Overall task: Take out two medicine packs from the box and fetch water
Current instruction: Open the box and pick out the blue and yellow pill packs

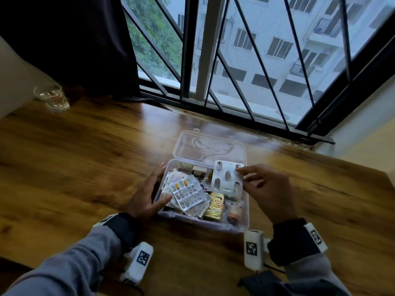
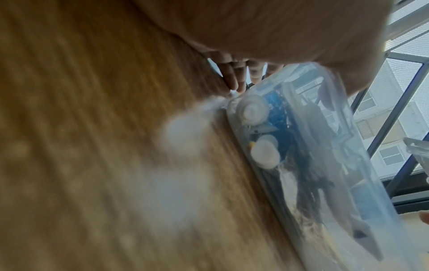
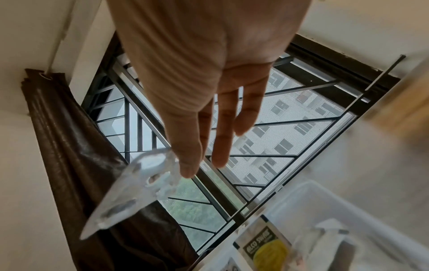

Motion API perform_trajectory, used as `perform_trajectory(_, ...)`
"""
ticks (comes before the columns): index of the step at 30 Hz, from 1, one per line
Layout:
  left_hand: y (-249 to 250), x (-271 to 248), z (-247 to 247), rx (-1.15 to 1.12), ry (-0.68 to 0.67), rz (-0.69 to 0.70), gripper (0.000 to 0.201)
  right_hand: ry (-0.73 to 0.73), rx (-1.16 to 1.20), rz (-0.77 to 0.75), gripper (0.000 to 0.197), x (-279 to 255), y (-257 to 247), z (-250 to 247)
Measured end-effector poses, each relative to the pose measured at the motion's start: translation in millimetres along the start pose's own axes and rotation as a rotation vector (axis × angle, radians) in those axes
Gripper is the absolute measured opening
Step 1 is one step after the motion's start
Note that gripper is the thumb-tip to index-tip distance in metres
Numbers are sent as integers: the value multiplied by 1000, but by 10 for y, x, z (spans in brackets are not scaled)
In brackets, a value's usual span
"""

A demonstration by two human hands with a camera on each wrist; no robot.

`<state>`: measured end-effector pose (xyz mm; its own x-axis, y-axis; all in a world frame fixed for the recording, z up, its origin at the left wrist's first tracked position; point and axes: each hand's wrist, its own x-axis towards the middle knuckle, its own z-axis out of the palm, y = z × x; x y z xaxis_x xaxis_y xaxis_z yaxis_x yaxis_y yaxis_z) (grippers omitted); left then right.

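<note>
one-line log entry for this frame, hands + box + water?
right hand: pinches blister pack above open box | left hand: steadies box side | glass of water: far left, untouched

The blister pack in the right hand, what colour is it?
White, with greyish pill pockets; the blister pack shows best in the head view, pinched by the right hand.

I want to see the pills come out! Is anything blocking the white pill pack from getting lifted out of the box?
Nothing visible blocks it. The right hand pinches the white pill pack by a corner, tilted up above the other packs. The clear box is open, its lid swung back, so the way up is free.
</note>
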<state>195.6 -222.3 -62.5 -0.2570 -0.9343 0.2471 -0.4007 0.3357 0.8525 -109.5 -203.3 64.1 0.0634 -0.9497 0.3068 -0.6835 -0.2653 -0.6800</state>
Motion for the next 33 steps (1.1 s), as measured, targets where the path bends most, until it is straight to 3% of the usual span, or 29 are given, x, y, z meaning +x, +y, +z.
perform_trajectory(5, 7, 0, -2, -8, -9, -33, 93, -57, 5, -25, 23, 32, -76, 153)
perform_trajectory(13, -15, 10, 1, -62, -18, -84, 87, -521, -213, -39, 38, 23, -137, 557)
perform_trajectory(19, 43, 6, 3, -60, -4, -69, 94, -452, -336, 120, 40, 5, 121, 414)
perform_trajectory(24, 46, 11, -5, -49, -12, -60, 95, -512, -587, 126, 61, -47, 161, 584)
perform_trajectory(33, 27, 6, -1, -58, -4, -67, 92, -531, -102, 485, 14, 88, 194, 314)
